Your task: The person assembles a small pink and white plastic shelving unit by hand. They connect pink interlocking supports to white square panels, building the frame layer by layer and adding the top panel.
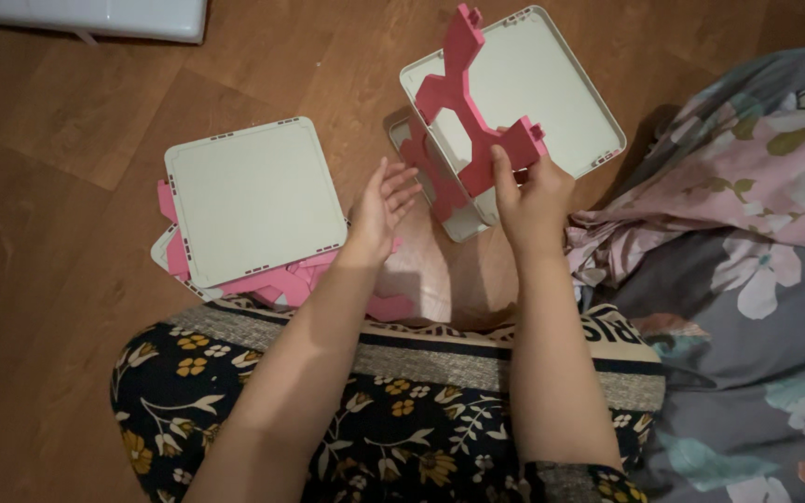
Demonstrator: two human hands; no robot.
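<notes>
While upright, pink piece (466, 112) between right-hand fingers (503, 177)

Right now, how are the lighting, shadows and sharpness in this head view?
Head view: dim, warm light with darker corners; the white panel on the wooden floor is brightest but shows no glare. A soft shadow falls beneath the left hand. The right hand pinching the pink frame piece is fairly sharp; edges look slightly soft and grainy, with no clear motion blur.
</notes>
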